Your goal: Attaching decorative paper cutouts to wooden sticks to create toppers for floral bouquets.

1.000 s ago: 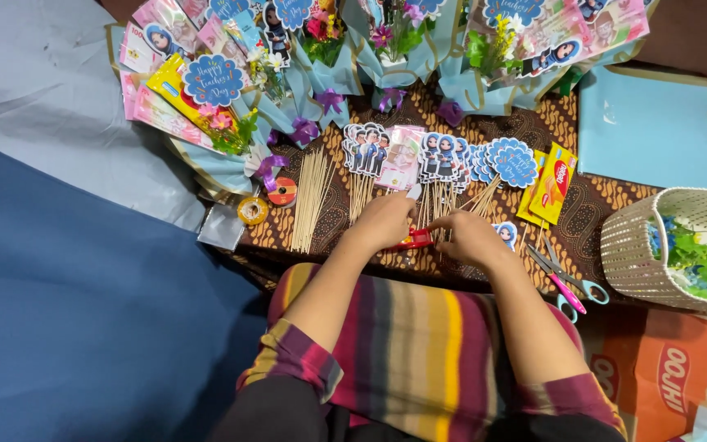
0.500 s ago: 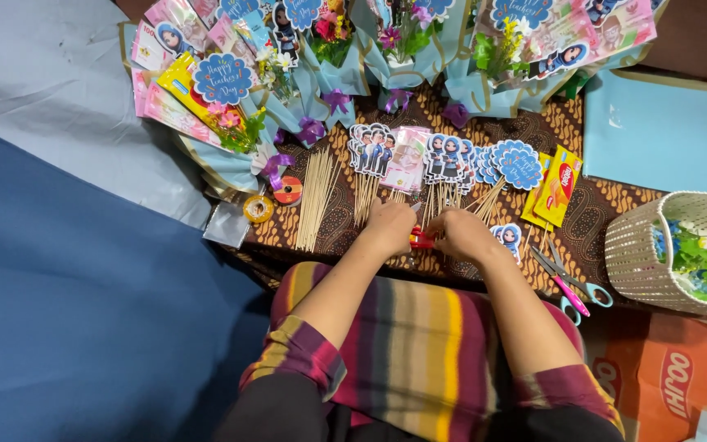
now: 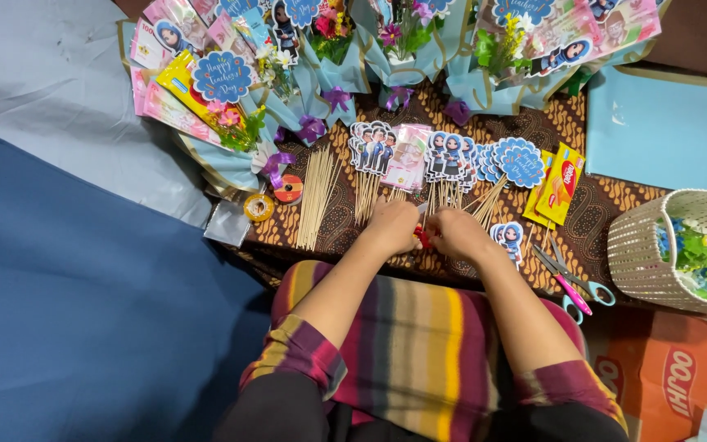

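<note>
1. Head view: left hand and right hand meet, both pinching small red object, kind unclear.
2. Sits on batik cloth, below cartoon stick toppers.
3. Bamboo skewers left, scissors right.

A small red tool lies low on the patterned brown cloth, mostly hidden between both hands.

Two hands, two scissors, two tape rolls, one basket.
</note>
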